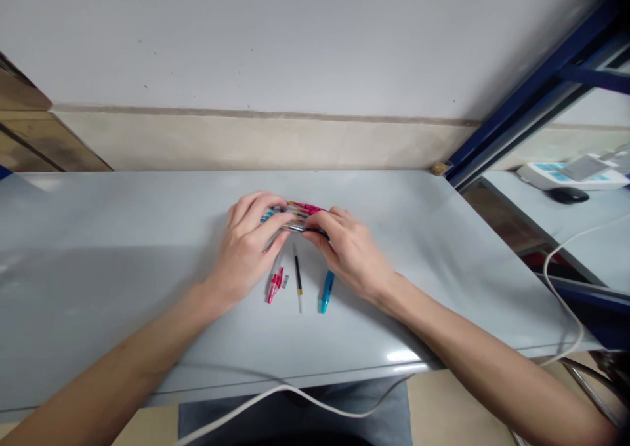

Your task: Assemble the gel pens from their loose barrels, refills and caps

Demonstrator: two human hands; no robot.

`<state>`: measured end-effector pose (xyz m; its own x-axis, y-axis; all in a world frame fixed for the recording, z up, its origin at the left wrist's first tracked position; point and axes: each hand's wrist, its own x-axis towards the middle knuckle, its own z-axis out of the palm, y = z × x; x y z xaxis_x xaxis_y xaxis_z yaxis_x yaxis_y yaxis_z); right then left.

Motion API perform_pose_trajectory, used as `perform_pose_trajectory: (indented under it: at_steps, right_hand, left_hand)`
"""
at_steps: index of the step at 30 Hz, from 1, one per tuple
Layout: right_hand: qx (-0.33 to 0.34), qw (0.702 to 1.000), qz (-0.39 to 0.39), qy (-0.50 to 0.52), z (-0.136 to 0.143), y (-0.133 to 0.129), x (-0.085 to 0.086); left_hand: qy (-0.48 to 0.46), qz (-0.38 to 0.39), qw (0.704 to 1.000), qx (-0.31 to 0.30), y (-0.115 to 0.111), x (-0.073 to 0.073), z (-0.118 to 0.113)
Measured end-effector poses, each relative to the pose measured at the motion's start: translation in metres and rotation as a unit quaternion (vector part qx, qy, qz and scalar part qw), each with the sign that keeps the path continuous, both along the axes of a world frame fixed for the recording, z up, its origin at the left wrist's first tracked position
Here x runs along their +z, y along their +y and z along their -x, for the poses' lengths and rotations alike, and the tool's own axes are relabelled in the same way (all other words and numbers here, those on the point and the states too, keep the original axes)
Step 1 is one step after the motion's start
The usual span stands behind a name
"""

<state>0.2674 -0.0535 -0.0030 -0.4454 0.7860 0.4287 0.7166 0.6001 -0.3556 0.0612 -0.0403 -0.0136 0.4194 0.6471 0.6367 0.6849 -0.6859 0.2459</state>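
Both hands hold a bundle of pens point(298, 216) sideways above the middle of the table. My left hand point(247, 244) is closed around its left end, where light blue parts show. Around the right end, beside pink parts, my right hand point(350, 246) is closed too. Nearer me on the table lie a pink pen part point(275, 286) with a small clear piece point(286, 281) beside it, a black refill point(298, 272) with a yellowish band, and a blue pen part point(326, 292) just below my right hand. The fingers hide parts of the bundle.
The grey table point(123, 223) meets a tiled wall at the back. A white cable point(285, 388) crosses in front of the near edge. At the right, past a blue frame point(531, 85), a black mouse point(567, 195) and a white device point(536, 176) sit on another surface.
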Motion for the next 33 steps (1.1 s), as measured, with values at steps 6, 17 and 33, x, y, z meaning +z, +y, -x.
perform_pose_trajectory:
  at_steps: [6,17,33]
  right_hand:
    - [0.008,0.999,0.025,0.024,0.001,0.001,-0.001]
    - [0.022,0.997,0.041,0.067,-0.002,0.011,-0.009]
    - [0.059,0.992,-0.036,-0.107,0.006,0.034,0.001]
  left_hand:
    - [0.013,0.042,0.999,-0.006,0.007,-0.006,0.007]
    - [0.083,0.142,0.985,-0.044,0.015,-0.009,0.012]
    - [0.020,0.175,0.984,-0.025,0.025,-0.013,0.024]
